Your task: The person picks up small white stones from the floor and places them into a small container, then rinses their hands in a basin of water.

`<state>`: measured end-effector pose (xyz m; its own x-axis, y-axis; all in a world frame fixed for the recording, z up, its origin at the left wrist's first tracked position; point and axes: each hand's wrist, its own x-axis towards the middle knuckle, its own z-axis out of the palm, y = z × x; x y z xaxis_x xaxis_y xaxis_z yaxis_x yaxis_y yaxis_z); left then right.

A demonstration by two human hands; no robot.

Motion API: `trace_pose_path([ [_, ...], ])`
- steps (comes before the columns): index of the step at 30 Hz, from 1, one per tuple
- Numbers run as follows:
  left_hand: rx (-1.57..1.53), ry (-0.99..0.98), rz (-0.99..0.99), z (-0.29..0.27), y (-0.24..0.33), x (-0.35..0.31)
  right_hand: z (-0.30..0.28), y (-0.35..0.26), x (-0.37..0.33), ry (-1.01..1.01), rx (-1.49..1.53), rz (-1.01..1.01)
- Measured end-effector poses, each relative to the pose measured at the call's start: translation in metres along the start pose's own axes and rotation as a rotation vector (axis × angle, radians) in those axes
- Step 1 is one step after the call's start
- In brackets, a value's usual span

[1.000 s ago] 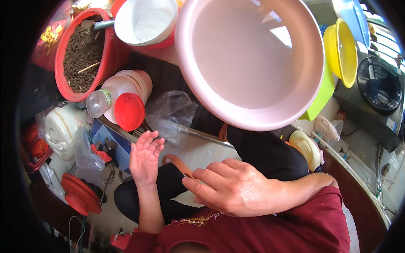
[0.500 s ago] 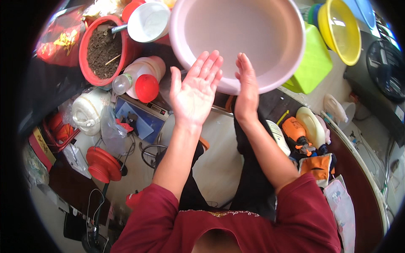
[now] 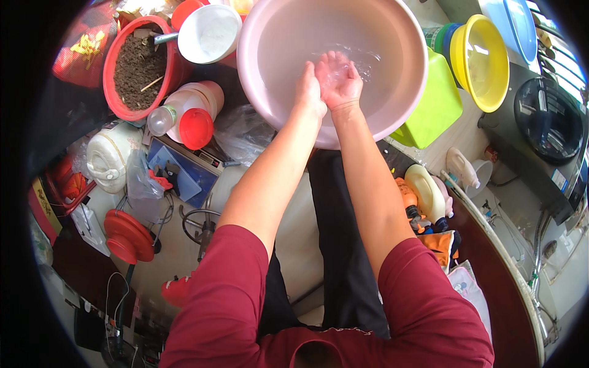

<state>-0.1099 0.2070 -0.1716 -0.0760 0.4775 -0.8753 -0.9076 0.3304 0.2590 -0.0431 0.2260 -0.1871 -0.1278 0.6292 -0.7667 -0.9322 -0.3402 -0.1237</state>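
Both of my hands are down inside a large pink basin point(image 3: 270, 43) that holds shallow clear water. My left hand point(image 3: 310, 91) is turned edge-on, its fingers pressed against my right hand point(image 3: 338, 78), which is cupped palm up with water in it. Neither hand holds an object. My forearms in dark red sleeves reach up from the lower edge.
Left of the basin stand a red pot of soil point(image 3: 136, 69), a white bowl point(image 3: 208, 32), a clear bottle with a red cap point(image 3: 187, 116) and a white cooker point(image 3: 110, 156). To the right sit a green container point(image 3: 437, 104), a yellow bowl point(image 3: 481, 58) and several bottles point(image 3: 426, 196).
My hands have gone from raised open palms in front of the basin down into its water, coming together. A second ago they were low near my lap.
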Motion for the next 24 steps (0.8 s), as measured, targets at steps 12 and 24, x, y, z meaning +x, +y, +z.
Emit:
trace_pose_path([
  [12,0.160,-0.261,-0.112,0.029,0.025,0.013,0.022,0.006,-0.003,-0.034,-0.881,-0.263],
  [24,-0.065,0.050,-0.003,0.032,-0.023,0.024,0.005,-0.022,0.042,0.054,-0.726,-0.216],
])
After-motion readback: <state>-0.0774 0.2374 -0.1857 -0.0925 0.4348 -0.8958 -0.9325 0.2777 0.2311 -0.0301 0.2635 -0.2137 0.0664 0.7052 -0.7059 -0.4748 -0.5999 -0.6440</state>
